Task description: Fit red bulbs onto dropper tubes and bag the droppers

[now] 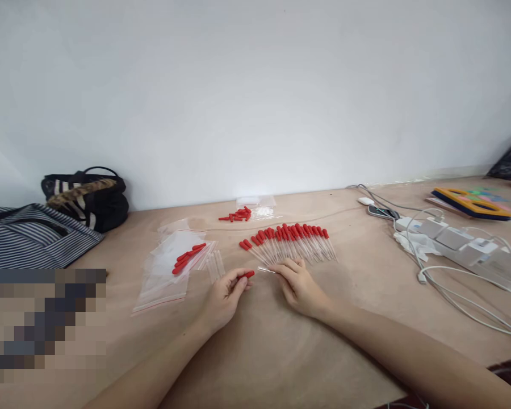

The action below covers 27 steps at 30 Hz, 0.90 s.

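Observation:
My left hand [226, 294] pinches a red rubber dropper bulb [249, 274] between thumb and fingers. Just to its right, my right hand [301, 288] grips a clear dropper tube [266, 270], whose end points toward the bulb; a small gap lies between them. Beyond my hands, several droppers [298, 234] with red bulbs fan out side by side on the table. Loose red bulbs [188, 259] lie on clear zip bags [159, 282] left of my left hand. Several bare tubes [215, 264] rest beside those bags, partly behind my fingers.
Farther back are more red bulbs [237, 216] and a clear bag of tubes [264, 210]. On the right lie a power strip [453, 238], white cables [455, 304], a phone [381, 211] and a yellow-blue frame [472, 204]. A black bag [111, 204] and striped bag [38, 236] sit left.

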Motion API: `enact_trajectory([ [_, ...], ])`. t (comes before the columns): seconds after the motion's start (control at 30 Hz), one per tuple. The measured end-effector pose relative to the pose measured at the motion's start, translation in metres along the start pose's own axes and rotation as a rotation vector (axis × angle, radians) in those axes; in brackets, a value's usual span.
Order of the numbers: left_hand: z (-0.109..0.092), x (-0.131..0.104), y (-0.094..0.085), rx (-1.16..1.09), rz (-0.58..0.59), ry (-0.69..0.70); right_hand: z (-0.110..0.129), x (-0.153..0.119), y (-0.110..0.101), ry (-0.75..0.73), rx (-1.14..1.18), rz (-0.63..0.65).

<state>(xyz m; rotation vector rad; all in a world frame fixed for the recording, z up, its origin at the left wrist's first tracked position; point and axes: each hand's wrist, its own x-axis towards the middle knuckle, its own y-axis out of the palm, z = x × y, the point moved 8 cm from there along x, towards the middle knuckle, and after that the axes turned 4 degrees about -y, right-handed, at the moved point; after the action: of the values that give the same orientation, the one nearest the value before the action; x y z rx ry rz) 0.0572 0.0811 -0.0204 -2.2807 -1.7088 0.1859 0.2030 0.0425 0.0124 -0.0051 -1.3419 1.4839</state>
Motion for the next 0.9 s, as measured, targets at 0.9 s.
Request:
enact_trajectory([
  [0.9,-0.004,-0.007,0.000,-0.085,-0.037,-0.007,0.028,-0.002,-0.003,-0.308,-0.136,-0.060],
])
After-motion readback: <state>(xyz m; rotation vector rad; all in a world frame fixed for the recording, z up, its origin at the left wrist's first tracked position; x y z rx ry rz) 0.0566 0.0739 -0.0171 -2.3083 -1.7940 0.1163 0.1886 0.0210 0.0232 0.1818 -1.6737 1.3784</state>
